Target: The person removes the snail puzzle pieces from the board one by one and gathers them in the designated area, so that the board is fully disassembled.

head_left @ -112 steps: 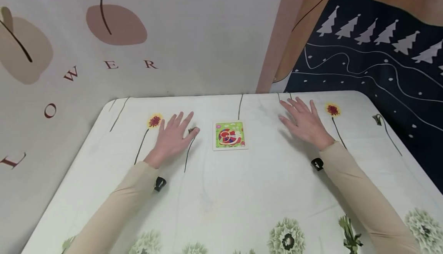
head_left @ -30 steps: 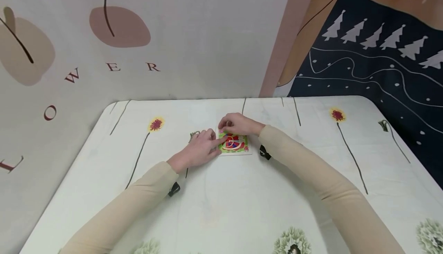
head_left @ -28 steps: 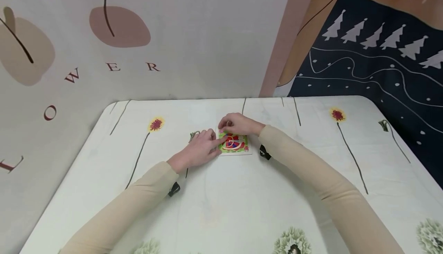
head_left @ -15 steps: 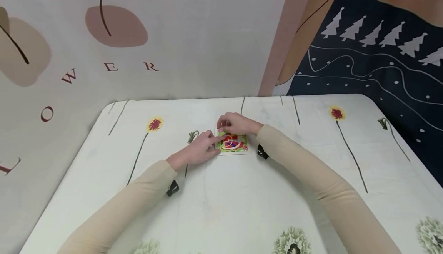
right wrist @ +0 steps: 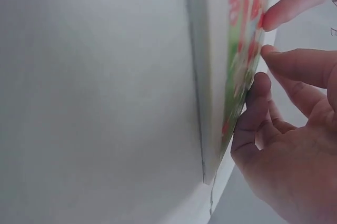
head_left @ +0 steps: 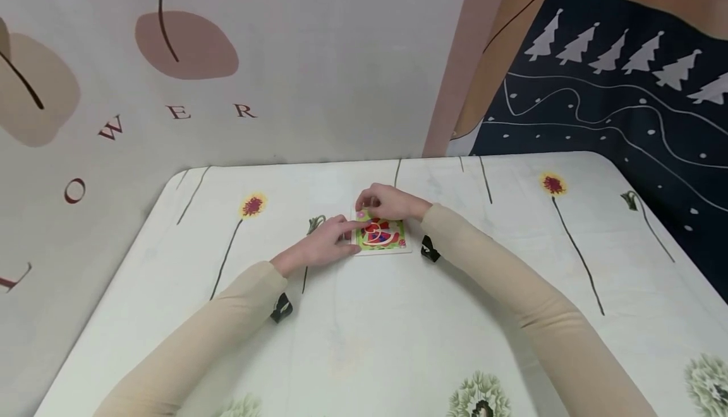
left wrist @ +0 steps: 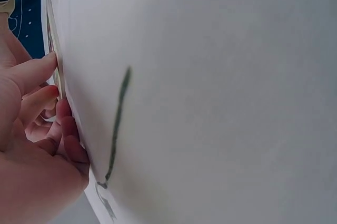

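Note:
A small square snail puzzle [head_left: 385, 237], red and blue on green with a pale rim, lies flat on the table in the head view. My left hand [head_left: 321, 243] comes from its left side. Its straight index finger presses on the picture and its thumb lies at the near left corner, with the other fingers tucked under. Over the far left part, beside a pink spot, my right hand [head_left: 387, 202] bends its fingers. In the right wrist view its thumb and a fingertip [right wrist: 260, 81] meet the puzzle's face a little apart; I cannot tell whether they grip a piece.
A white cloth [head_left: 364, 328] printed with flowers and stems covers the table. Behind it hangs a pale wall cloth [head_left: 318, 76] with letters, and a dark one [head_left: 603, 107] with white trees is at the right.
Both hands, earlier spread flat on either side of the puzzle, have come in onto it. Over the last second they stay almost still, with only a slight shift of the head view.

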Action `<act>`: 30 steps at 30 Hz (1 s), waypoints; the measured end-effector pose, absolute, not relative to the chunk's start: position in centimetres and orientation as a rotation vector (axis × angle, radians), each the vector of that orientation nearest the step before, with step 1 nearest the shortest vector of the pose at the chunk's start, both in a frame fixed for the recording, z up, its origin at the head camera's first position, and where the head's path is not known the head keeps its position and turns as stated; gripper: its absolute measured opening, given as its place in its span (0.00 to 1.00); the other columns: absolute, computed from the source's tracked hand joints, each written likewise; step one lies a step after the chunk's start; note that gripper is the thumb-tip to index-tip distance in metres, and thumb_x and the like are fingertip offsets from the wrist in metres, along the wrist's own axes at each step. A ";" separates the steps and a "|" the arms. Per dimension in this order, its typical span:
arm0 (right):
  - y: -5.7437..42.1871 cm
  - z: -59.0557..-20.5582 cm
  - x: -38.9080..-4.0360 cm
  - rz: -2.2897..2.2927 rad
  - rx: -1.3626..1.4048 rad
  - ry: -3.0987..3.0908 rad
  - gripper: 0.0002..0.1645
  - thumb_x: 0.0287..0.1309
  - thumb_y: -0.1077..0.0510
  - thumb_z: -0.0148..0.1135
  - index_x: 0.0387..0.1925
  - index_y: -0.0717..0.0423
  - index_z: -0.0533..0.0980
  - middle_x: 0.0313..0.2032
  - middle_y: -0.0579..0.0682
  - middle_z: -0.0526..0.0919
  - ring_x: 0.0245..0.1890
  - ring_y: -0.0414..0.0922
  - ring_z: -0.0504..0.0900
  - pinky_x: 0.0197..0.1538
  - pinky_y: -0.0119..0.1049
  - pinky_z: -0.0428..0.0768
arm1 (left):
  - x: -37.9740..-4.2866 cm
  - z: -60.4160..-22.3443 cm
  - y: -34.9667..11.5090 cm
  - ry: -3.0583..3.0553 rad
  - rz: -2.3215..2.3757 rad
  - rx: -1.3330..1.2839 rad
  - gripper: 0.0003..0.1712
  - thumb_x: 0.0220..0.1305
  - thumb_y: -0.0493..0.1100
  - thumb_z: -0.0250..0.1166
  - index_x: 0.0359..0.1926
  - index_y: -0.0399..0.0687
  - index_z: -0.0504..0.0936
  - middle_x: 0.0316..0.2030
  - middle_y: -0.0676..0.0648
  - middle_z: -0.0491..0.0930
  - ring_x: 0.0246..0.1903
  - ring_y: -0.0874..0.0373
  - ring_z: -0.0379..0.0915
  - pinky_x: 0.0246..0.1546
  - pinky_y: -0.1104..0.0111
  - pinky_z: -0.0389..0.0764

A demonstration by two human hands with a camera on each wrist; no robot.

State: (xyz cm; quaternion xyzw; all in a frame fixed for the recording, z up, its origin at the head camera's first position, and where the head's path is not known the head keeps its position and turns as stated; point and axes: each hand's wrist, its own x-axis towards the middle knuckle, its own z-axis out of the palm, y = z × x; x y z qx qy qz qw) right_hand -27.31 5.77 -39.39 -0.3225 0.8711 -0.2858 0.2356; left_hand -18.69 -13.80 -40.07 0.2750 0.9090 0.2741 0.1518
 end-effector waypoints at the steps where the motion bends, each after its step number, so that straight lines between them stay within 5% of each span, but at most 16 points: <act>1: 5.8 -39.4 -27.4 -0.793 -0.886 2.380 0.16 0.66 0.67 0.54 0.52 0.57 0.79 0.52 0.57 0.78 0.48 0.48 0.77 0.58 0.43 0.76 | -18.7 -40.1 -13.8 2.605 0.789 0.790 0.31 0.66 0.41 0.65 0.69 0.41 0.71 0.36 0.45 0.71 0.34 0.57 0.62 0.36 0.69 0.64; 10: 5.9 -39.3 -27.5 -0.835 -0.906 2.333 0.19 0.60 0.71 0.53 0.50 0.59 0.79 0.61 0.62 0.70 0.57 0.53 0.73 0.65 0.49 0.71 | -18.9 -40.0 -13.6 2.608 0.755 0.793 0.31 0.66 0.41 0.66 0.69 0.42 0.71 0.35 0.45 0.72 0.34 0.57 0.63 0.35 0.69 0.65; 22: 6.0 -39.4 -27.4 -0.887 -0.844 2.313 0.20 0.59 0.71 0.52 0.51 0.57 0.78 0.61 0.61 0.66 0.53 0.50 0.65 0.57 0.43 0.66 | -19.0 -39.7 -13.5 2.614 0.730 0.790 0.31 0.66 0.41 0.66 0.68 0.42 0.72 0.34 0.45 0.72 0.33 0.57 0.64 0.34 0.69 0.65; 30: 5.9 -39.5 -27.3 -0.908 -0.841 2.291 0.20 0.59 0.74 0.49 0.50 0.59 0.76 0.51 0.57 0.77 0.43 0.47 0.71 0.52 0.36 0.70 | -19.0 -39.8 -13.6 2.616 0.729 0.787 0.31 0.65 0.41 0.67 0.68 0.42 0.73 0.33 0.46 0.71 0.33 0.57 0.63 0.34 0.70 0.65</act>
